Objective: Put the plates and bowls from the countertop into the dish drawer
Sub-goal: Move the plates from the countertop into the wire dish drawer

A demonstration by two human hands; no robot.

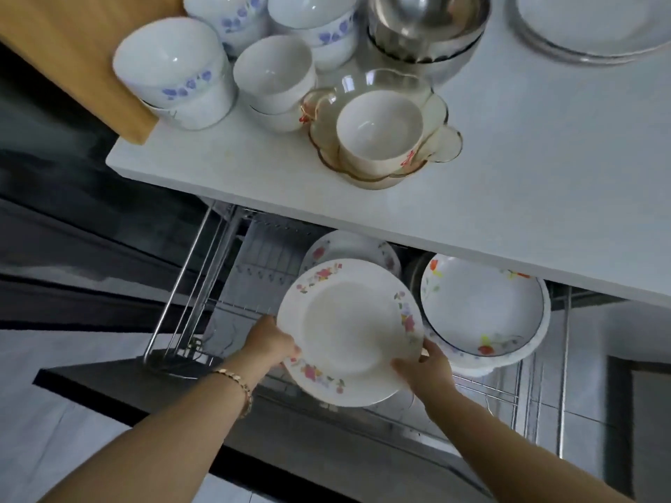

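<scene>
Plate [348, 332] rim (tilted) between left fingers [290, 348], right fingers [403, 367].

Both my bare forearms reach forward and down, the left coming in from the bottom left corner of the view, the right from the bottom right, and they draw closer toward the hands. My left hand [270, 343] grips the left rim of a floral plate [348, 332], its back turned up and the thumb at the rim. A gold bracelet [236, 386] circles that wrist. My right hand [425, 368] holds the plate's lower right rim, thumb laid on the upper face, fingers curled round the edge behind it.
</scene>
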